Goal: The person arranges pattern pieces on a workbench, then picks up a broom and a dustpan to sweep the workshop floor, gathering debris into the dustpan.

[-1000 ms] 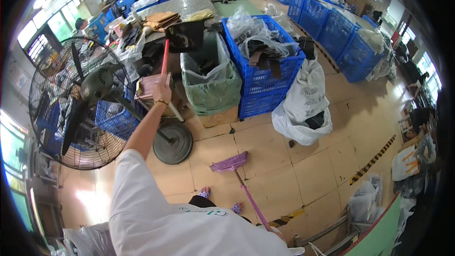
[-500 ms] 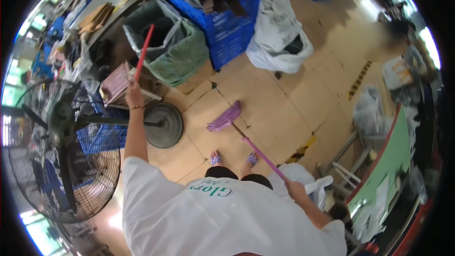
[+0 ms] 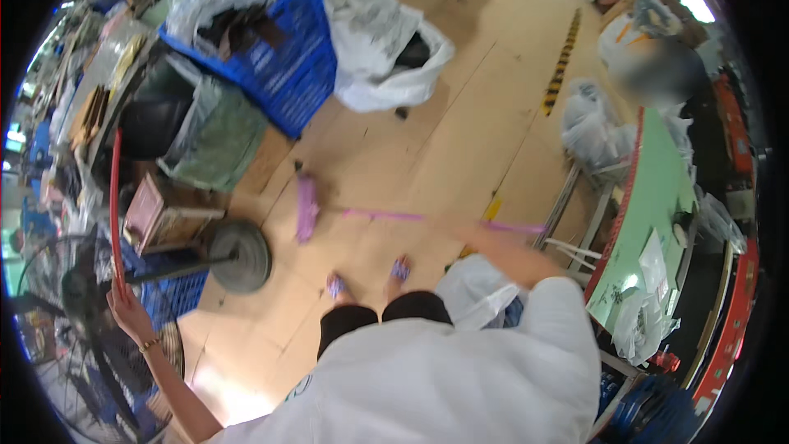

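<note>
On the left, my left hand (image 3: 129, 314) is closed round the lower end of a long red stick (image 3: 115, 205) that points up and away from me. Beside the stick's far end is a dark, smooth shape (image 3: 152, 125) at the mouth of a green bag-lined bin (image 3: 218, 136); whether the two are joined I cannot tell. My right hand (image 3: 485, 240), smeared by motion, is round the handle of a pink broom (image 3: 382, 215). The handle lies nearly level across the view, its end sticking out past the hand. The purple-pink broom head (image 3: 306, 210) is over the tiled floor ahead of my feet.
A blue crate (image 3: 292, 66) full of scrap and white sacks (image 3: 374, 41) stand ahead. At left are a fan with its round base (image 3: 238, 256) and a small pinkish stool (image 3: 146, 210). A green-topped table (image 3: 649, 197) and a white bag (image 3: 477, 288) are at right.
My view has swung, so things ahead sit further left. My left hand has moved left and nearer with the red stick. The broom handle has turned from slanted to nearly level; my right hand sits further along it.
</note>
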`<state>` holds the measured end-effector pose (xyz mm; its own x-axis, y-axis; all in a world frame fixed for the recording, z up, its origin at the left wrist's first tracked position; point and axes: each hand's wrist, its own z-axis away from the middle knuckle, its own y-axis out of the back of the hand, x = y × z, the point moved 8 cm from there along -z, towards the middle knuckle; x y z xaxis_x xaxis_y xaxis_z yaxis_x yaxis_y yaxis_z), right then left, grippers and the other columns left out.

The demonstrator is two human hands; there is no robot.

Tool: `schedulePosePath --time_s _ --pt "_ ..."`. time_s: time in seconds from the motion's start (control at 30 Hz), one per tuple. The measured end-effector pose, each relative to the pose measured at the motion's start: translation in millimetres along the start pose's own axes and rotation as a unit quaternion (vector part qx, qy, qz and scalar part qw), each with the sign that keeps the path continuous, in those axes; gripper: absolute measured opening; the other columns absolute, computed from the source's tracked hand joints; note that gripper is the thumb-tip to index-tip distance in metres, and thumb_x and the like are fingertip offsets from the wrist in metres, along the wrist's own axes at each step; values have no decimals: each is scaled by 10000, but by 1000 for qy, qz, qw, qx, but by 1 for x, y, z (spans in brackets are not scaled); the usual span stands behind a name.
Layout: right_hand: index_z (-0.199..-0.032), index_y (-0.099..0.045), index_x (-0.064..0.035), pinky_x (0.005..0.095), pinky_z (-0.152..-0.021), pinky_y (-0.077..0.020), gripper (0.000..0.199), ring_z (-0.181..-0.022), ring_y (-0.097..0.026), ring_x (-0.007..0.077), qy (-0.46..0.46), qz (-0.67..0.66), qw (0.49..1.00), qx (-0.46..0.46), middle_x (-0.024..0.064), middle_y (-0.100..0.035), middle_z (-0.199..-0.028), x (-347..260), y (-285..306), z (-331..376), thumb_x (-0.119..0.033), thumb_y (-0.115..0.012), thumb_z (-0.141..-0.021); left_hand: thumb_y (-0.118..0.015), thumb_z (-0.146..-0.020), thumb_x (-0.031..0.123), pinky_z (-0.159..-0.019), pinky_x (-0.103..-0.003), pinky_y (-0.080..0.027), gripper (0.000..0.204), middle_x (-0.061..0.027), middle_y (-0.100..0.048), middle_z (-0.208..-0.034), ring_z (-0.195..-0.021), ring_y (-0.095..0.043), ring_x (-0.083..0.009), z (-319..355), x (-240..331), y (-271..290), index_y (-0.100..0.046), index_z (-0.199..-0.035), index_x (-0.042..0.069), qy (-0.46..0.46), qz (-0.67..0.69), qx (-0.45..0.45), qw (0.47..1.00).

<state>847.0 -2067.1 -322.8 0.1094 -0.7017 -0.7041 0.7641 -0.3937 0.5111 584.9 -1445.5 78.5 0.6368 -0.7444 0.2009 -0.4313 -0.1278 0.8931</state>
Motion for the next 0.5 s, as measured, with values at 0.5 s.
schedulePosePath --time_s 0.5 --pt "-1224 -372 -280 463 -519 -403 380 -564 -530 372 -290 218 927 97 208 -531 -596 -36 30 293 -231 -410 -849 -514 -816 113 -365 -127 -217 235 -10 -550 -755 -447 -313 16 91 47 -85 -544 -1001 -30 332 384 -402 762"
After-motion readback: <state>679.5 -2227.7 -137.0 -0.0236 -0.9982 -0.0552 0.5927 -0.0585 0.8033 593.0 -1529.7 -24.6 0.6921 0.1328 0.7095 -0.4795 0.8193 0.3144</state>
